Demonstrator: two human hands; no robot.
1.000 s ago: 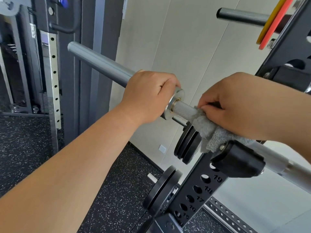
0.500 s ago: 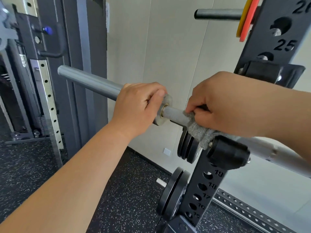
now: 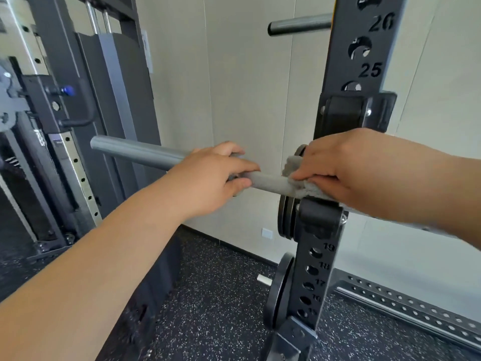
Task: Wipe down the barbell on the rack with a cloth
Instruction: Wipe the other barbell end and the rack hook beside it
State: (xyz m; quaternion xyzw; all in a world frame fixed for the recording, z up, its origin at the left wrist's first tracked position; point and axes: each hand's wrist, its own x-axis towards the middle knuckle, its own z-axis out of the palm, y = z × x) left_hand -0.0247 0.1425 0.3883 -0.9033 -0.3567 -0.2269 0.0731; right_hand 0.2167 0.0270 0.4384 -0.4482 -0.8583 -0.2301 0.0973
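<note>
Both hands on the racked bar, cloth under the right.

The long grey steel barbell (image 3: 140, 153) lies horizontal across the black hook (image 3: 321, 217) of the black numbered steel upright (image 3: 312, 277). The left hand (image 3: 210, 178) grasps the bar, fingers (image 3: 244, 168) over the top, thumb beneath. Just right of it, bare shaft shows. The right hand (image 3: 346, 168) is clenched around the bunched grey terry cloth (image 3: 299, 178), fingers pressing it onto the shaft beside the hook.
</note>
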